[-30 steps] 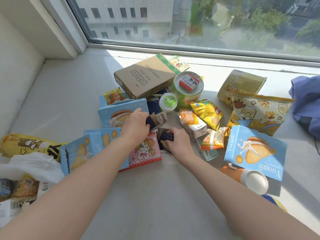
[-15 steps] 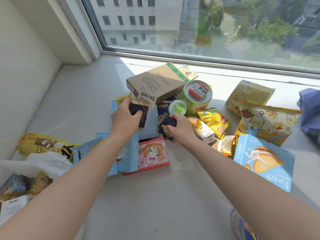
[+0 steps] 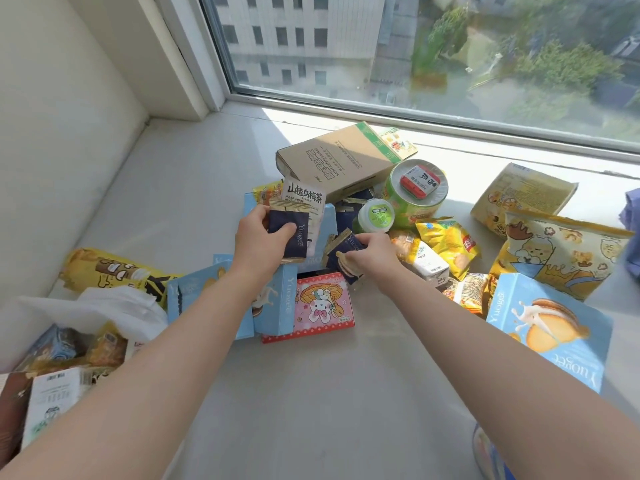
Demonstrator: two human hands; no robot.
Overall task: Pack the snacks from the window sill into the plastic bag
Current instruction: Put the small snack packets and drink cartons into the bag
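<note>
The left hand (image 3: 258,244) is gripping a navy sachet (image 3: 289,233) with the thumb lying across its face, and a white tea packet (image 3: 304,199) with black lettering is standing up behind it in the same grasp. Just beside it, the right hand (image 3: 372,258) is pinching a second navy sachet (image 3: 341,252) between thumb and curled fingers, holding it tilted above the pile. In front of both hands, nearer the person, a pink box (image 3: 322,306) is lying flat on the window sill (image 3: 329,393), with light blue boxes (image 3: 277,306) standing against its left side. Behind the hands a cardboard box (image 3: 339,161) is resting on the heap. Next to it a green tub (image 3: 415,202) is carrying a small red packet (image 3: 419,180) on its lid, and a green-lidded jar (image 3: 375,216) is sitting just in front of the tub. To the right, a yellow crisp bag (image 3: 448,242), a popcorn bag (image 3: 561,251) and a large blue biscuit box (image 3: 547,327) are lying on the sill. The plastic bag (image 3: 104,310) is sitting at the far left, near the left forearm, with several packets showing inside it
</note>
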